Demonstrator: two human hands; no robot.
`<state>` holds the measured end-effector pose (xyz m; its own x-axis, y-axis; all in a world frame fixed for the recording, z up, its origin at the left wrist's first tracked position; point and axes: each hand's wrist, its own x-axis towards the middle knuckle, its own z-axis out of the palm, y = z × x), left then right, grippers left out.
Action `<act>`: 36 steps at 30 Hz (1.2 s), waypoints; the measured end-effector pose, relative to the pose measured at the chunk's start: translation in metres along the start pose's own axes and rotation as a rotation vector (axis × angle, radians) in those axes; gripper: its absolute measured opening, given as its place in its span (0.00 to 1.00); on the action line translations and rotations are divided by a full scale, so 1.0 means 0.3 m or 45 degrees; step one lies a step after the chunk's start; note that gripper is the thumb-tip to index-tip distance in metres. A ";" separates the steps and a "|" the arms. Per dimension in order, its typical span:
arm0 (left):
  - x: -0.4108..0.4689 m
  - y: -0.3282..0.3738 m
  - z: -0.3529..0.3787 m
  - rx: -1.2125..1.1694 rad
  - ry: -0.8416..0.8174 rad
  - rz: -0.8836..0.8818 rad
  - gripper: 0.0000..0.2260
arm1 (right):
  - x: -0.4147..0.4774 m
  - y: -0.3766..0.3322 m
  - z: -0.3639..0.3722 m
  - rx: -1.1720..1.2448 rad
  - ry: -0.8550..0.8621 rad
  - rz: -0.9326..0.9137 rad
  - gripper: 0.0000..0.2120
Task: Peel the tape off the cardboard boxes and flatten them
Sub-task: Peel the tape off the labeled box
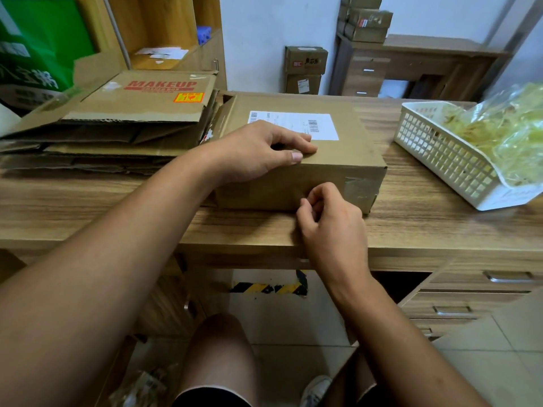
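A wooden table (426,227) spans the view, and at its right end sits a white plastic basket (440,160) with slotted walls, holding a clear bag (505,133) of pale yellow-green material that spills over the basket's rim. At the upper left stands a green bag (38,45) with white lettering, beside a wooden shelf unit (164,24) where loose papers (161,52) and a small blue object (203,33) lie. A darker desk (426,54) stands against the far wall, drawers (470,301) with metal handles sit under the table's right end, and a black-and-yellow striped strip (270,287) lies on the tiled floor (293,318) below.
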<state>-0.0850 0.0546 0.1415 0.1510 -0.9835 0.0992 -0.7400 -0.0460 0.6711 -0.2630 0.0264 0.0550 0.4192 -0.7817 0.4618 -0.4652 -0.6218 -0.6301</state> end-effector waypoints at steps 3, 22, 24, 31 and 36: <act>0.002 -0.002 0.000 0.014 -0.017 -0.008 0.12 | 0.003 0.042 -0.046 -0.001 0.011 -0.017 0.06; 0.006 -0.014 -0.001 -0.013 -0.014 -0.034 0.12 | 0.024 0.241 -0.222 0.000 0.075 0.021 0.06; 0.008 -0.016 -0.001 -0.018 -0.020 -0.042 0.12 | 0.035 0.277 -0.252 0.002 0.140 0.060 0.07; 0.014 -0.019 0.004 -0.030 -0.018 -0.047 0.11 | 0.075 0.339 -0.293 0.032 0.121 0.198 0.08; 0.007 -0.013 0.006 -0.067 -0.020 -0.020 0.10 | 0.100 0.342 -0.313 0.479 -0.032 0.401 0.08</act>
<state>-0.0830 0.0524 0.1380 0.1521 -0.9854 0.0769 -0.7018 -0.0529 0.7104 -0.3715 -0.0655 0.0628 0.3240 -0.9247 0.2001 -0.2605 -0.2905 -0.9207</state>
